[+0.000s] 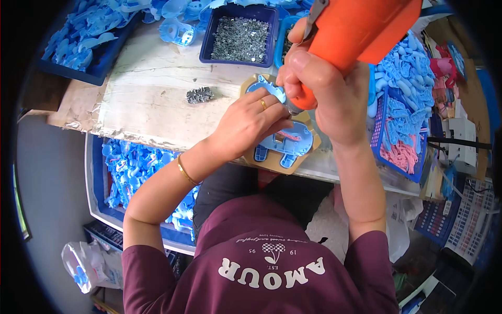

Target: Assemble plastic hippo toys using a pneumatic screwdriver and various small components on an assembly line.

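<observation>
A tan block-like fixture [282, 166] lies at the table's near edge, holding light blue plastic shell parts. One blue shell [300, 144] has a pink cord in it. Another blue part [259, 83] shows beyond my fingers. My right hand [334, 89] is closed round an orange power screwdriver [340, 39], its nose tilted down toward the fixture. My left hand [251, 120] lies over the middle of the fixture, its fingers bent and close together beside the driver's tip. What those fingertips pinch, if anything, is hidden.
A dark blue tray of small screws [240, 39] stands at the back. A screw pile [200, 94] lies on the table [151, 99]. Blue parts fill a bin [97, 183] below left and a tray [94, 76] far left. At right, a basket [379, 123] holds blue parts and pink cords.
</observation>
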Demonstrator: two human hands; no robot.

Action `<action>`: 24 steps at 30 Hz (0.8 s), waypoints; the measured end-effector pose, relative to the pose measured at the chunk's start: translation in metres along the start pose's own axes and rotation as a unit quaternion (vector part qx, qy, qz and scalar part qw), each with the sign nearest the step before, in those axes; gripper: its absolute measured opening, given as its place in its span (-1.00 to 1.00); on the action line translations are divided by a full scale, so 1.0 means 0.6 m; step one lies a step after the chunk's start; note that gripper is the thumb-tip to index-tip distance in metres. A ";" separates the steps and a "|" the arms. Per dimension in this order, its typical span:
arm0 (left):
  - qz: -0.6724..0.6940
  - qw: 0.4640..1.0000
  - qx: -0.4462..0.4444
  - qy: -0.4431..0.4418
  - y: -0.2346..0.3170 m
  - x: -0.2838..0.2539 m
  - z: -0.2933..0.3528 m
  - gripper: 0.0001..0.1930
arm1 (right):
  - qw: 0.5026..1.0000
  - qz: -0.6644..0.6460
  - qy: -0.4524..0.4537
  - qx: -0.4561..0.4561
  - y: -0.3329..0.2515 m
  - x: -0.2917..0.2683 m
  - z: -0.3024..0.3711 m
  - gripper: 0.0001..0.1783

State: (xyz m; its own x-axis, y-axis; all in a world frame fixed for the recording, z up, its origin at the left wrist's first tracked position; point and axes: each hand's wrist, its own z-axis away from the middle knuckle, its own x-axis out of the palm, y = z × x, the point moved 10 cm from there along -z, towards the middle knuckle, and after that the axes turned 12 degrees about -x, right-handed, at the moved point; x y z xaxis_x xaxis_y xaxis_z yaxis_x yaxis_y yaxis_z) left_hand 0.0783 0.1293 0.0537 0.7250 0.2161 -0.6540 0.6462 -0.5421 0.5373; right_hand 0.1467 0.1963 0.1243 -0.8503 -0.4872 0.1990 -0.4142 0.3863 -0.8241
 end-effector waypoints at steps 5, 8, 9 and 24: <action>0.022 1.000 -0.008 -0.012 0.012 0.013 0.006 -0.80 | 1.000 -0.006 -0.008 0.000 -0.008 -0.007 0.012 -0.67; -0.007 1.000 0.007 -0.013 0.027 0.020 0.010 -0.79 | 0.999 0.039 -0.032 -0.005 -0.020 0.000 0.018 -0.67; -0.035 0.999 0.019 -0.009 0.034 0.019 0.011 -0.78 | 0.995 0.086 -0.052 -0.026 -0.030 0.006 0.017 -0.65; -0.048 0.998 0.012 -0.045 0.051 0.028 0.017 -0.80 | 0.998 0.043 -0.048 0.028 -0.023 -0.002 0.035 -0.60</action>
State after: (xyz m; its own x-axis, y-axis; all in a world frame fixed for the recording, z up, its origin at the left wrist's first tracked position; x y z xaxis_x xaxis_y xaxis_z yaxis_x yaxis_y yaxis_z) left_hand 0.1080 0.1077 0.0537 0.6350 0.1947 -0.7476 0.7053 -0.5411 0.4581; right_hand 0.1603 0.1751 0.1242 -0.8454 -0.5287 0.0766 -0.3200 0.3863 -0.8651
